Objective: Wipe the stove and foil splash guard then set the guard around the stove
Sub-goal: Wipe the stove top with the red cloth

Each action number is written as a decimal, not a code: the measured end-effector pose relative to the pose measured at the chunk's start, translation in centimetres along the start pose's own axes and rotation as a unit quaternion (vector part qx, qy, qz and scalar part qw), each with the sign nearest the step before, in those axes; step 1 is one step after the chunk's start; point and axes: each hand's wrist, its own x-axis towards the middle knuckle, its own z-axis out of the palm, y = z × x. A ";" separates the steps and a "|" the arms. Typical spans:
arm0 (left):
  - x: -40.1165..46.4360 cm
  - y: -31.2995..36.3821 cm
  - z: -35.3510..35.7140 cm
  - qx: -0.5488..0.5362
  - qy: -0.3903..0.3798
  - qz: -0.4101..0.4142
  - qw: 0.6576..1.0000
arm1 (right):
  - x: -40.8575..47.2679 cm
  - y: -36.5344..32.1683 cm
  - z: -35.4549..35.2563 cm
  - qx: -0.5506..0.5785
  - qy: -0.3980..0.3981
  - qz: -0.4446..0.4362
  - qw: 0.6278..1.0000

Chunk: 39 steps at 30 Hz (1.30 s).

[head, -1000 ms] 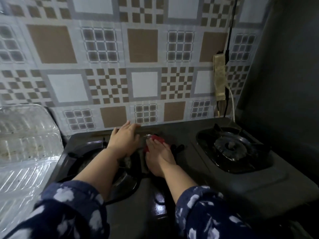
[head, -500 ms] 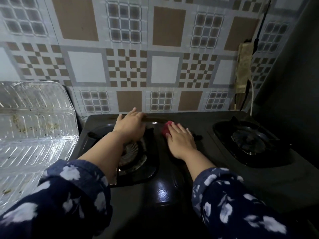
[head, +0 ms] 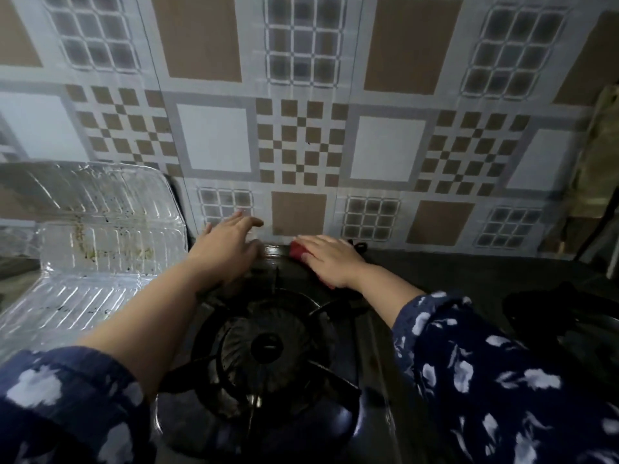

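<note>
The black gas stove (head: 435, 272) fills the lower middle, with its left burner (head: 268, 346) right below me. My right hand (head: 330, 257) lies flat on a red cloth (head: 296, 251), pressing it on the stove's back edge by the wall. My left hand (head: 227, 244) rests flat with fingers spread at the stove's back left corner, fingertips near the wall, and holds nothing. The foil splash guard (head: 100, 236) stands folded to the left of the stove, with brown and green stains on its ribbed panels.
A tiled wall (head: 301, 128) rises right behind the stove. The right burner (head: 562, 313) is half visible at the right edge. A worn power strip with cables (head: 599, 169) hangs on the wall at the far right.
Both hands have slid away from me to the stove's back edge by the wall, the right one carrying the red cloth. My view has come closer over the left burner.
</note>
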 end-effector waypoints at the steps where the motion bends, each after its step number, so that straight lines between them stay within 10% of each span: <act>1: 0.1 -1.0 -0.2 -0.002 0.013 -0.009 1.000 | 1.2 -0.5 -0.1 0.002 -0.019 -0.024 1.000; 14: -2.0 -3.7 -0.8 0.022 0.027 -0.096 0.995 | 7.9 -7.9 -0.4 0.121 -0.178 -0.189 0.958; 27: -6.0 5.0 0.0 0.009 -0.024 0.003 1.000 | -7.3 2.0 -1.3 0.109 -0.039 0.041 0.992; 39: -10.5 7.4 -0.1 -0.015 -0.048 0.052 0.997 | -18.6 -4.0 1.5 0.075 0.051 0.166 0.982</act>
